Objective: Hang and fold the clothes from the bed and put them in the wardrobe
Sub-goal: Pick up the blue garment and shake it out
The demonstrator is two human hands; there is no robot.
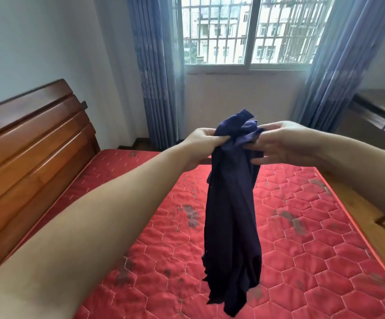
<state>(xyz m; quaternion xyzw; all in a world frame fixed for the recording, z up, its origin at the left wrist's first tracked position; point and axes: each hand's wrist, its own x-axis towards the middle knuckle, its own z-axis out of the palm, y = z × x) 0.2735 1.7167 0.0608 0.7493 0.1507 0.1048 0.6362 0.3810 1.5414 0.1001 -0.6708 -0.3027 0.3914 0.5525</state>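
A dark navy garment point(233, 222) hangs bunched in the air over the red quilted mattress point(313, 226). My left hand point(201, 146) grips its top edge from the left with curled fingers. My right hand point(281, 143) pinches the top of the fabric from the right between thumb and fingertips, the lower fingers stretched out under the cloth. The garment's lower end dangles just above the mattress. No wardrobe is in view.
A wooden headboard point(32, 143) runs along the left of the bed. Blue curtains point(157, 72) frame a barred window point(251, 31) at the far wall. A wooden desk point(380, 116) stands at the right, with wooden floor point(357, 203) beside the bed.
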